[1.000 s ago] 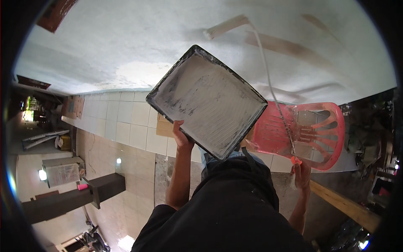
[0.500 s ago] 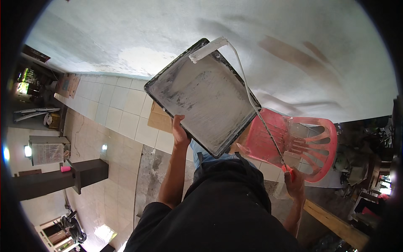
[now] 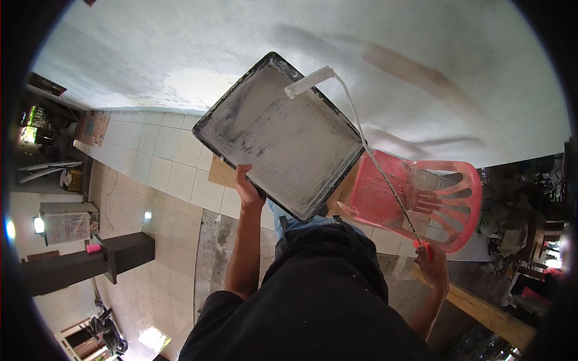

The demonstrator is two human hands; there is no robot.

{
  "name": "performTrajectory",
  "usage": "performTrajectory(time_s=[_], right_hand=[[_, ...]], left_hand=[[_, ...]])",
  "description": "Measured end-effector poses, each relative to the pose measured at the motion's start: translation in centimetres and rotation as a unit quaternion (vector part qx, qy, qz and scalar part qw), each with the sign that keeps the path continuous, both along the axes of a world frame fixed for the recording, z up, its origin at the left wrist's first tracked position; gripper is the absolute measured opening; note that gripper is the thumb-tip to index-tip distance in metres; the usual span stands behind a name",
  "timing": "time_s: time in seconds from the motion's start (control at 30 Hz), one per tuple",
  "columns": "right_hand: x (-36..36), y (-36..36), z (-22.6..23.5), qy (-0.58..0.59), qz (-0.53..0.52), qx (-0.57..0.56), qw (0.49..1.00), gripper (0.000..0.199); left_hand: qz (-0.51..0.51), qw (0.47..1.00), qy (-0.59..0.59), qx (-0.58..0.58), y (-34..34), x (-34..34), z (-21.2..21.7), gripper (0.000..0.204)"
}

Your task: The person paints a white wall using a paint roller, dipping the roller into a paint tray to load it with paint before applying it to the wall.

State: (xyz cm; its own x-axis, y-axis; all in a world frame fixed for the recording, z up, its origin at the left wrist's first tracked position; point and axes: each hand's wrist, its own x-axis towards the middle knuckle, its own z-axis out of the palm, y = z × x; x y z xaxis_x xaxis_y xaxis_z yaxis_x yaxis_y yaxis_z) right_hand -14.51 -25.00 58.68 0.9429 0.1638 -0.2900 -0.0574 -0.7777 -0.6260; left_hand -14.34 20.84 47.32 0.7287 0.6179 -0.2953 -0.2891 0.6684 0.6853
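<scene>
Since the earlier frame, your roller (image 3: 309, 82) had swung over the tray (image 3: 283, 135) (loading step, by my judgement), your left hand (image 3: 248, 189) gripping the tray's lower edge, your right hand (image 3: 431, 263) clenched on the handle; next called for rolling in the tray.

A pink plastic chair (image 3: 430, 201) stands on the tiled floor (image 3: 162, 174) close to the pale wall (image 3: 180, 54). A flat piece of cardboard (image 3: 221, 174) lies on the tiles at the wall's foot. A wooden beam (image 3: 494, 316) runs along the floor's right edge. Toward the left edge stands a dark pillar (image 3: 90, 265) with a small pink cup (image 3: 93, 248) on it, and a white box (image 3: 65, 222) sits beside it.
</scene>
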Motion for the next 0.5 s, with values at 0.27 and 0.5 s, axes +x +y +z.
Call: performTrajectory(time_s=[0.27,0.5], right_hand=[[-0.9,0.7,2.4,0.139,0.015,0.039,0.989,0.038],[-1.5,0.1,3.8,0.137,0.007,0.008,0.990,0.036]], left_hand=[[0.020,0.999,-0.026,-0.037,-1.0,0.3,1.5,0.047],[0.034,0.995,-0.056,-0.074,-1.3,0.8,1.9,0.041]])
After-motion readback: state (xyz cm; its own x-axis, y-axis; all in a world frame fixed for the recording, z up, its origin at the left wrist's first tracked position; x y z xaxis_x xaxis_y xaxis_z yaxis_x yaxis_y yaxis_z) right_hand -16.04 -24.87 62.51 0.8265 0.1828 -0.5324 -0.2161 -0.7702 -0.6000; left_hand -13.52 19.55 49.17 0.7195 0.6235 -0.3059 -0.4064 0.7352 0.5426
